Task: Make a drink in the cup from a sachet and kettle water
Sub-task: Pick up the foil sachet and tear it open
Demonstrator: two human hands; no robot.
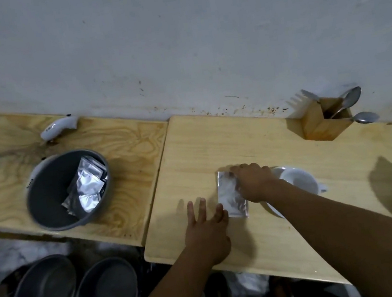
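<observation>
A silver foil sachet lies flat on the light wooden table. My right hand rests on its right edge, fingers pressed on the foil. My left hand is spread flat on the table, its fingertips touching the sachet's lower left corner. Just right of the sachet stands a white cup on a white saucer, partly hidden by my right forearm. No kettle is in view.
A grey bucket with several foil sachets stands on the left table. A wooden holder with spoons and forks sits by the wall. A white handle-shaped object lies at the back left. Two grey bowls sit on the floor.
</observation>
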